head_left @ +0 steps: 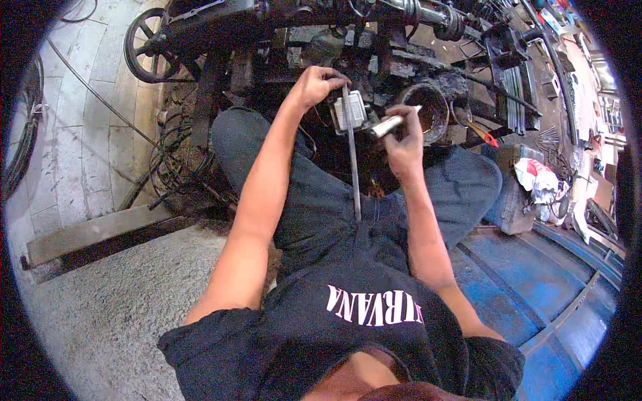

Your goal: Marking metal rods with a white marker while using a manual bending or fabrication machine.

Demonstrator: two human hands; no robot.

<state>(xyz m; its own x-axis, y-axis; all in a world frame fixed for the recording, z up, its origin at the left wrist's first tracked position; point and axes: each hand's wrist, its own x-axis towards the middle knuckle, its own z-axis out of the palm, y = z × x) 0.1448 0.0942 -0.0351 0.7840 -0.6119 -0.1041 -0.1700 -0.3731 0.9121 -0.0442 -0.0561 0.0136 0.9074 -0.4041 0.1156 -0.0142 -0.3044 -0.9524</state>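
- Black fabric T-shirt (334,341) with white lettering across the chest lies nearest the camera; dark blue-grey trousers (311,197) extend beyond it, knees parted left and right.
- Left hand (314,88): thumb and fingers pinch the far end of a long, narrow grey metal bar (354,157).
- Bar runs from that hand toward the near side, its near end over the lap, between the thighs.
- Right hand (406,146): fingers close around a short, pale cylindrical object (387,126) with a dark left end; motion blur hides its exact kind.
- Rectangular silver-grey metal block (356,107) with a pale face sits behind the bar, between both hands; whether bar and block touch cannot be told.
- Round, dirty metal container (438,120) stands just beyond the right hand, to its right.
- Paintbrush with a red-tipped handle (483,134) lies right of the container.
- Dark, greasy metal machine (294,17) spans the far side; a black spoked wheel (148,45) stands at its left.
- White-and-red plastic bag (537,179) rests at right, above blue metal panels (528,267).
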